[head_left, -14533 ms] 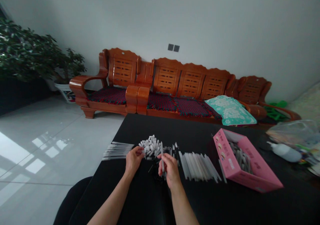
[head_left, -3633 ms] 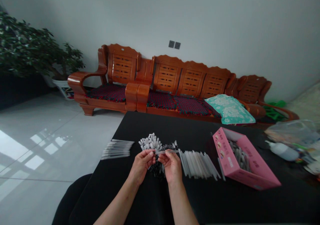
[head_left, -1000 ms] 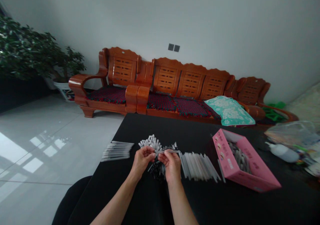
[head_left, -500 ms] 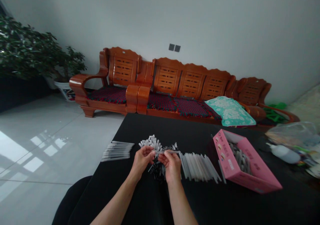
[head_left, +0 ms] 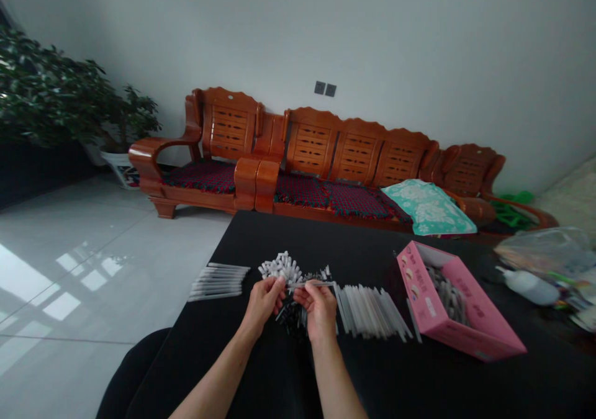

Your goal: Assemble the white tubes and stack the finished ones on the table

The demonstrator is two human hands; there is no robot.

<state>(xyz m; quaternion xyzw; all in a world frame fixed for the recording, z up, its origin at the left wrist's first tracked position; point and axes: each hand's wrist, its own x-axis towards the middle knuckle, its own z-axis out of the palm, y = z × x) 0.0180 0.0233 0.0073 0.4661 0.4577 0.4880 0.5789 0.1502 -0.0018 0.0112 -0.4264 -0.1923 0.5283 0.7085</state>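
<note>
My right hand (head_left: 318, 308) pinches a slim translucent tube (head_left: 326, 283), like a pen barrel, held nearly level. Its left end points at my left hand (head_left: 266, 298), whose thumb and forefinger are pressed together; anything between them is too small to make out. Just behind my hands lies a heap of short white caps (head_left: 282, 265). Small black pieces (head_left: 292, 318) are piled under and between the hands. Small clear and dark parts (head_left: 321, 274) are scattered behind my right hand. A row of similar translucent tubes (head_left: 370, 310) lies right of it.
Several white sticks (head_left: 220, 281) lie side by side at the left of the black table (head_left: 261, 233). A pink box (head_left: 470, 326) with grey tubes inside stands at the right, near a white bottle (head_left: 531, 285) and a plastic bag (head_left: 544, 245). A wooden sofa (head_left: 311, 139) is behind.
My left hand has shifted slightly left, away from the tube's end, and its fingers have turned. The right hand still holds the tube in about the same place.
</note>
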